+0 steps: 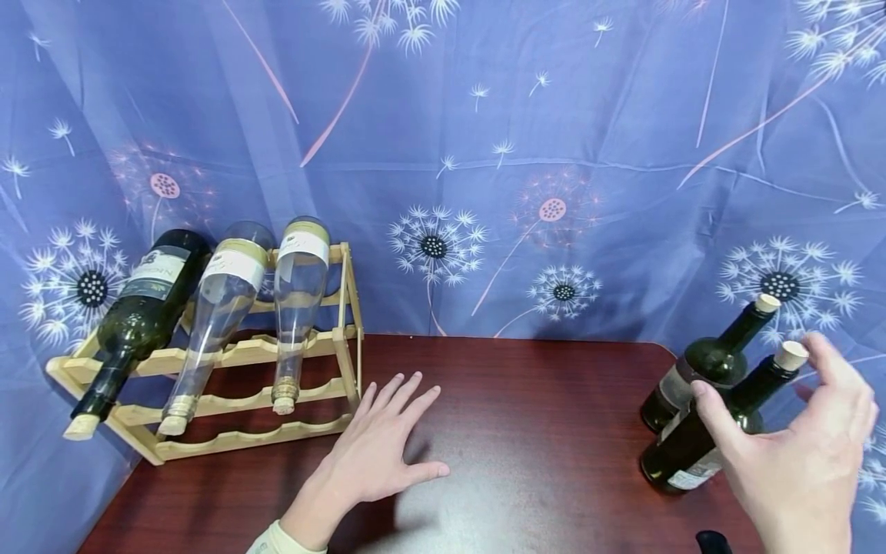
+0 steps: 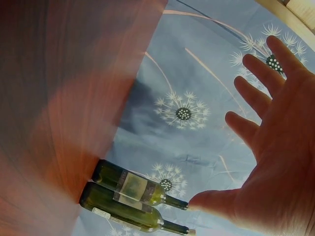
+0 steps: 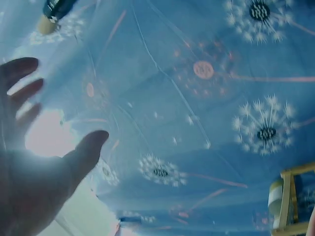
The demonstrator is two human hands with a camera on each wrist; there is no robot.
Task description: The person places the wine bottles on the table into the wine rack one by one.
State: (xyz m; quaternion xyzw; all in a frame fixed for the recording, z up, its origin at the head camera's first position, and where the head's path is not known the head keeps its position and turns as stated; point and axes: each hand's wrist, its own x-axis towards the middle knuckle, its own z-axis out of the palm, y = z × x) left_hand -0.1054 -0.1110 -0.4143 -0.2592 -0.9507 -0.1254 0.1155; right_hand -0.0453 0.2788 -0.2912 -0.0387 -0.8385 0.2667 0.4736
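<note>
My right hand [image 1: 803,446], thumb and fingers spread apart, is beside the nearer dark green wine bottle [image 1: 744,404] on the right of the table. A second dark green wine bottle [image 1: 720,350] stands just behind it; both are upright and corked. Over the middle-left of the table my left hand [image 1: 377,446] hovers with fingers spread and nothing in it. Left of it stands a wooden wine rack [image 1: 259,350]. Its top row carries a dark green bottle [image 1: 141,323] and two clear bottles, one in the middle [image 1: 224,300] and one at right [image 1: 302,281], corks toward me.
Lower rows of the rack show bare scalloped rails [image 1: 256,438]. A blue dandelion-print cloth [image 1: 484,100] hangs behind the dark red table [image 1: 512,431]. A small black object [image 1: 713,542] pokes in at the bottom edge near my right wrist.
</note>
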